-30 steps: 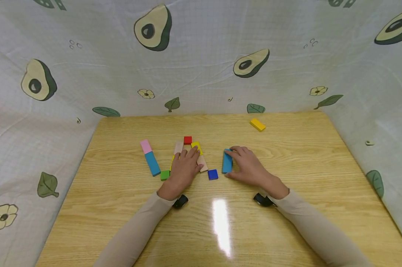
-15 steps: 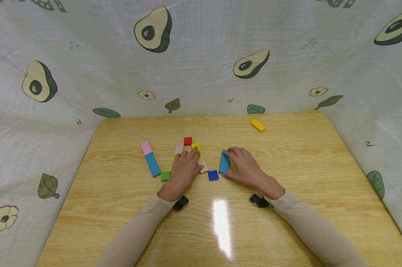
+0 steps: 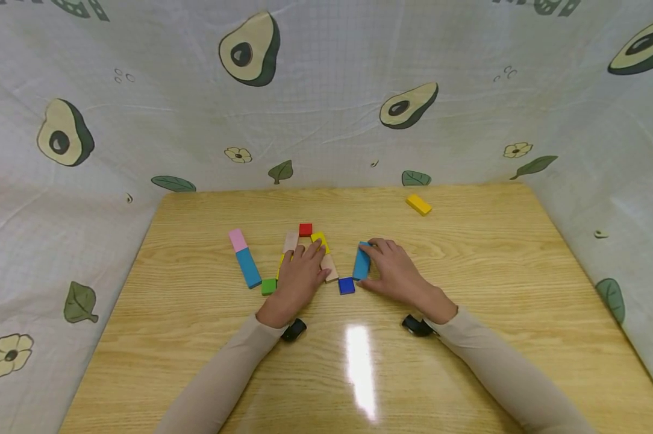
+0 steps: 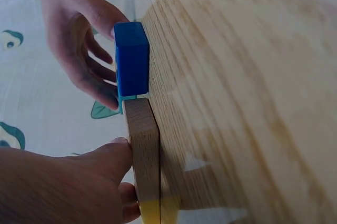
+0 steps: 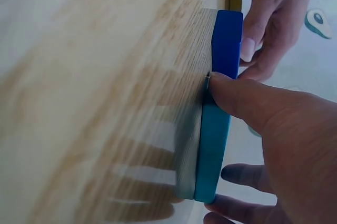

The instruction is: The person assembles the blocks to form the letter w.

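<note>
My right hand (image 3: 396, 269) grips a light blue block (image 3: 361, 262) lengthwise, thumb at its near end and a fingertip at its far end. The block lies on the table, its near end close to a dark blue block (image 3: 346, 286). My left hand (image 3: 299, 274) rests over two slanting rows, its fingertips on the yellow block (image 3: 319, 242) and its thumb against the beige block (image 4: 143, 140). The hand partly covers the other row, where a pale block (image 3: 291, 242) and a yellow piece show. A red block (image 3: 305, 229) lies at the rows' far end.
Left of my left hand lie a green block (image 3: 269, 286), a longer blue block (image 3: 248, 267) and a pink block (image 3: 238, 240). An orange-yellow block (image 3: 418, 204) sits near the far edge of the wooden table (image 3: 467, 241). A patterned cloth (image 3: 326, 120) surrounds the table.
My right hand has slid the light blue block left, towards the dark blue block, and its near end has swung left. My left hand has stayed in place.
</note>
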`<state>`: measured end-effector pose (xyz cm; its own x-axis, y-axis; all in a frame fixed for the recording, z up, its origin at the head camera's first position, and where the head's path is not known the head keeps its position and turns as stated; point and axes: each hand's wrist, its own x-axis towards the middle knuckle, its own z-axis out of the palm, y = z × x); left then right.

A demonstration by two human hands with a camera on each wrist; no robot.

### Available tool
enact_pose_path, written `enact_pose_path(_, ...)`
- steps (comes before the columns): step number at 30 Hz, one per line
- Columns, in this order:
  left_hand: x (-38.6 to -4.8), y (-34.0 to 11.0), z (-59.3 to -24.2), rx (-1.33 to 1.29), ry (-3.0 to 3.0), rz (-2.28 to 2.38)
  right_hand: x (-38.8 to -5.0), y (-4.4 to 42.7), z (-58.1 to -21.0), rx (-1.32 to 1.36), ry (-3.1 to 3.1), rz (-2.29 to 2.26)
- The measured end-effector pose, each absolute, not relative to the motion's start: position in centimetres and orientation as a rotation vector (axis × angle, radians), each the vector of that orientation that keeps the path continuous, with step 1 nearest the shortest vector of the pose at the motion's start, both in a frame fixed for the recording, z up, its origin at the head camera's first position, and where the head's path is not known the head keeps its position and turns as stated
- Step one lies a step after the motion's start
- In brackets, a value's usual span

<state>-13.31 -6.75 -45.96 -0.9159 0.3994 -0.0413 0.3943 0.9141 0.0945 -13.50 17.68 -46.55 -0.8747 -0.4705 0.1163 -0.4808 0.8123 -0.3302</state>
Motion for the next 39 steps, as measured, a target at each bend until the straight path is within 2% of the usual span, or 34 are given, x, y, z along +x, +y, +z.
enact_pose_path(9, -13.3, -6.8, -46.0, 0.632, 3.014, 0.149, -13.6, 18.5, -45.6, 0.704, -3.012, 0.594)
enact_pose_path(25, -13.1, -6.9, -45.8, 0.642, 3.012, 0.153, -18.4, 25.8, -44.9, 0.247, -3.013, 0.645)
enact_pose_path(39, -13.1, -6.9, -45.9, 0.648, 3.017, 0.118, -20.5, 27.8, -45.4, 0.193, -3.088, 0.628)
